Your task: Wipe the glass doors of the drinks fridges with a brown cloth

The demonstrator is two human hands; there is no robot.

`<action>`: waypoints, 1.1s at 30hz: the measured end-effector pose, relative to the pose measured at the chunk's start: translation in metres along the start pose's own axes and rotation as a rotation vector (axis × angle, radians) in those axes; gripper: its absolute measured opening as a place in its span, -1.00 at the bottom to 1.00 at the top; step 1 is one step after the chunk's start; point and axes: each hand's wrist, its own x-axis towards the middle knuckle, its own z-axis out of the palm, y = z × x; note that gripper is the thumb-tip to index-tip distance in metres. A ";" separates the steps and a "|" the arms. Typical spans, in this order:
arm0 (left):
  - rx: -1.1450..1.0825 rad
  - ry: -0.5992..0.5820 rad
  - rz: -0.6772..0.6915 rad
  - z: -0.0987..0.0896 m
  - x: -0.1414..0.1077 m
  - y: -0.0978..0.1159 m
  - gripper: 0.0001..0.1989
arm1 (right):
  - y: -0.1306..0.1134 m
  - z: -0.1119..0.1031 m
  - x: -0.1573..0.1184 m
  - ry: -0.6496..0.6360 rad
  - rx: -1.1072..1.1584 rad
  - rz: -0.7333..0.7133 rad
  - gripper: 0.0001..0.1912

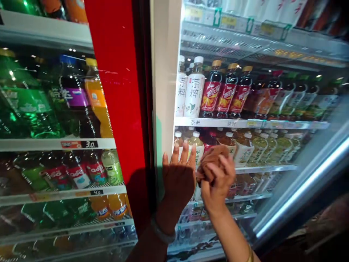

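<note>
My left hand (178,180), with a bangle at the wrist, lies flat with its fingers spread at the left edge of a cooler's glass door, by the pale door frame (165,91). Close beside it on the right, my right hand (219,183) grips a crumpled brown cloth (212,160) in front of the same glass. Parts of the cloth are hidden by my fingers. Behind the glass, rows of bottled drinks stand on shelves, among them a white tea bottle (195,87) and red-labelled bottles (211,94).
A red panel (117,72) divides this cooler from another at the left, which holds soda bottles (29,98) and price tags (89,144). A bright light strip (289,200) runs slanting along the right side. The lower right corner is dark.
</note>
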 end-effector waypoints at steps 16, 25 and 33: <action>-0.051 0.050 -0.116 0.001 -0.005 0.028 -0.51 | 0.014 -0.007 -0.010 -0.054 0.034 -0.074 -0.62; -0.003 0.074 -0.150 0.022 -0.006 0.052 -0.18 | 0.073 -0.025 0.023 0.001 0.108 -0.189 -0.73; -0.067 0.215 -0.012 0.042 -0.008 0.078 -0.38 | 0.084 -0.036 0.010 -0.119 0.198 -0.257 -0.68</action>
